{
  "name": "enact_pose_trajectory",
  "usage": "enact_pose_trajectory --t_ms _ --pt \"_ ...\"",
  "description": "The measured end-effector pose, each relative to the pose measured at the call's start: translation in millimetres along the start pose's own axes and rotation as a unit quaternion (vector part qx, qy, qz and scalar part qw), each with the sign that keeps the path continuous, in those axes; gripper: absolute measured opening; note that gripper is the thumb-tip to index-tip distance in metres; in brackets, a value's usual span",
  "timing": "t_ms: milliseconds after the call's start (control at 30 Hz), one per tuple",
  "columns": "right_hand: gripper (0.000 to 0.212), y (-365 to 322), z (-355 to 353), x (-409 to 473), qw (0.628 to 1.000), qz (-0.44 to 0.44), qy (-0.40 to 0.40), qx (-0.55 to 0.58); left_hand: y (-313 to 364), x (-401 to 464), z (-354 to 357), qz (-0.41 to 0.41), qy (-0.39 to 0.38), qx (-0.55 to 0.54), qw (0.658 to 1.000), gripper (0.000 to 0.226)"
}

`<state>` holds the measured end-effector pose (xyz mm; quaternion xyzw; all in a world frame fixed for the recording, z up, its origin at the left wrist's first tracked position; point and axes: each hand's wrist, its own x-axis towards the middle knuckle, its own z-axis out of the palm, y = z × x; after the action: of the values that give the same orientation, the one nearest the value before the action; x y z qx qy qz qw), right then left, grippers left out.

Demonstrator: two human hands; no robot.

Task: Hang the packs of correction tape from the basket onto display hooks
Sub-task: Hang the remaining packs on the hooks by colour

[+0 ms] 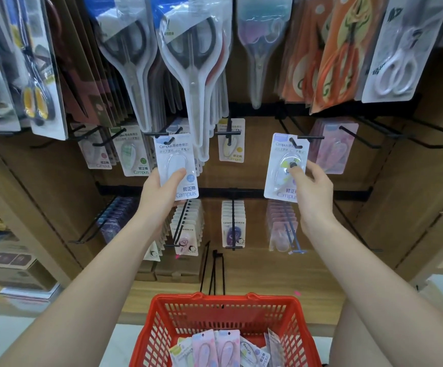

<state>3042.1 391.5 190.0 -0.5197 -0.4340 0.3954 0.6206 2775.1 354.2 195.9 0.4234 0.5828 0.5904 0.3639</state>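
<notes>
At mid-row black wire hook [295,142], right hand [311,185] pinches green-print tape pack [286,168]; left hand [162,189] grips blue-dot tape pack [177,165]. Keep hole square w/ hook tip, slide straight back.

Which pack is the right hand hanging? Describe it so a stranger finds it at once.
Start at the red basket on the floor and look up to the middle row of black hooks. The pack held by the right hand sits at the tip of a hook there. Unlike the pink packs behind it, it is white with a green-patterned tape.
</notes>
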Motion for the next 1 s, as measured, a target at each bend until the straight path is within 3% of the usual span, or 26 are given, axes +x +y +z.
enact_pose_trajectory --t_ms 267,533,700,833,933,1000 --pt "0.016 14.0 35.4 75.3 0.998 0.06 0.009 -0.003 3.0 32.6 1.9 -0.024 0.02 0.09 0.995 0.029" --pt "0.041 20.9 53.9 110.7 0.996 0.054 0.025 -0.066 12.7 63.7 12.6 -0.076 -0.002 0.163 0.984 0.072" --pt "0.054 25.3 53.6 109.4 0.991 0.077 0.01 -0.11 6.5 67.3 13.1 -0.091 0.01 0.153 0.984 0.072" --pt "0.067 30.2 46.1 66.0 0.98 0.077 0.049 -0.177 -16.6 56.4 3.6 -0.101 0.011 0.127 0.987 0.074" --pt "0.06 43.4 40.0 14.4 0.988 0.026 0.052 -0.142 -41.5 31.9 -4.2 -0.092 0.023 0.147 0.985 0.066" --pt "0.044 58.8 36.1 -21.6 0.992 -0.019 0.048 -0.119 -57.8 4.5 -3.8 -0.064 0.035 0.144 0.987 0.043"
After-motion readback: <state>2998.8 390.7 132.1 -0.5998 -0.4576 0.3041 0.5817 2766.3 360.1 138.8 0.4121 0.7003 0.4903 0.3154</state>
